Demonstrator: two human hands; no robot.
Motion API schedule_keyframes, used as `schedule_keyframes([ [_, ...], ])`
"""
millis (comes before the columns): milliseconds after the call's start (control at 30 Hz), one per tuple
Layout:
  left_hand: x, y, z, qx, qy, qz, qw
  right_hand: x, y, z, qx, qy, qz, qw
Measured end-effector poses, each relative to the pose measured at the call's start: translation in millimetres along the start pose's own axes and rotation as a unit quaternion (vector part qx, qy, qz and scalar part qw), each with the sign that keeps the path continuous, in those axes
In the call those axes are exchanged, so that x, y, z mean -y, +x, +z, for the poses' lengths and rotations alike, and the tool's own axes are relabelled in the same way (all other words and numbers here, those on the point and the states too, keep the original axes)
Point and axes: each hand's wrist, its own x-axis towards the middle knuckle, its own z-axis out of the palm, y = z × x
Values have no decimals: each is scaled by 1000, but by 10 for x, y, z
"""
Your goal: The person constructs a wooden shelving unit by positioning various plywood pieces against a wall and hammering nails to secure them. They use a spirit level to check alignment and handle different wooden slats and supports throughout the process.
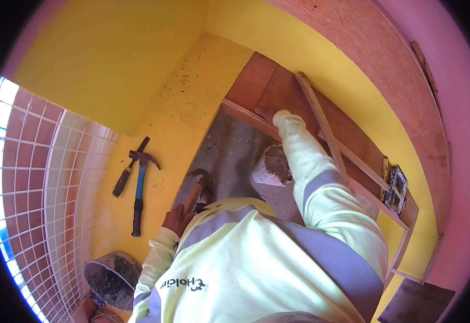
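Note:
My left hand [178,219] is closed round the wooden handle of a hammer [194,197], whose dark curved head points away from me over the grey floor. My right arm stretches far forward over the reddish-brown plywood panel [289,94]. Past its pale cuff, my right hand hardly stands out from the brown wood, so its fingers cannot be made out. Below that forearm sits a rough, pale, torn-edged bag or lump [273,166]. To the left, a claw hammer with a blue and black handle [139,188] lies on the yellow surface, beside a black-handled tool [123,181].
Wooden strips [321,118] cross the panel at the right. A yellow-edged level [387,172] stands near a dark metal object [398,189]. At lower left is a dark, dirty bucket [113,280] beside a white wire grid [46,204]. A dark board [415,304] lies lower right.

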Motion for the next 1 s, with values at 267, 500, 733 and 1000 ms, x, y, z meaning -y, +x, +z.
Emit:
schedule_keyframes([
  [267, 39, 150, -43, 73, 45, 3, 996, -1168, -185, 1056, -313, -129, 82, 937],
  [500, -65, 152, -87, 107, 91, 41, 989, -1302, 16, 970, -241, -175, 43, 954],
  [733, 101, 243, 148, 92, 76, 22, 993, -1087, -435, 867, -293, -47, 51, 954],
  [1000, -92, 689, 427, 81, 75, 16, 994, -1601, -402, 1805, -264, -89, -126, 952],
])
